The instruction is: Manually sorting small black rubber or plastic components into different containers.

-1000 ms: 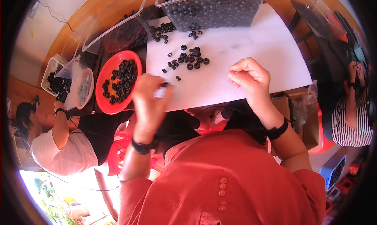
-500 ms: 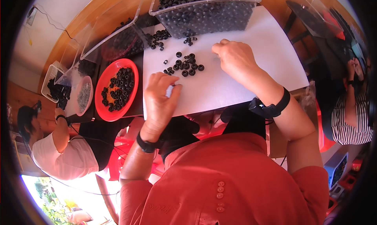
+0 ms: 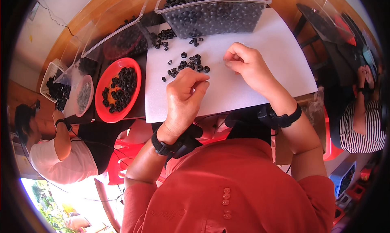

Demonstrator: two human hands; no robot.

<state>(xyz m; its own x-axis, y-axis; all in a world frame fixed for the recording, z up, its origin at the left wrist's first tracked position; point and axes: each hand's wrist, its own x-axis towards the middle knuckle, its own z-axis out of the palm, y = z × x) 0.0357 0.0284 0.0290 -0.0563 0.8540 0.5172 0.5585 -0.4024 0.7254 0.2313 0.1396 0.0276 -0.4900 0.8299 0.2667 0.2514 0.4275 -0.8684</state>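
Observation:
Over the white sheet (image 3: 276, 76), my left hand (image 3: 185, 95) is closed, thumb and forefinger pinched together. It partly covers a small group of black round pieces with centre holes (image 3: 198, 62). Whatever its fingertips may hold is hidden. To its right, my right hand (image 3: 248, 64) is also closed, thumb against curled fingers, and any small thing in it cannot be made out. The two hands are apart, fingertips facing each other. A few tiny black pieces (image 3: 164, 79) lie left of the group.
A clear bin (image 3: 211, 23) full of black round pieces stands at the far edge. Left are a red plate (image 3: 101, 113) of similar pieces, another clear bin (image 3: 109, 44), a pale bowl (image 3: 90, 86) and a white basket (image 3: 46, 84). People sit on both sides.
My left hand has moved right toward my right hand, and its fingers have closed from a looser curl. My right hand has shifted slightly right and turned, showing its thumb.

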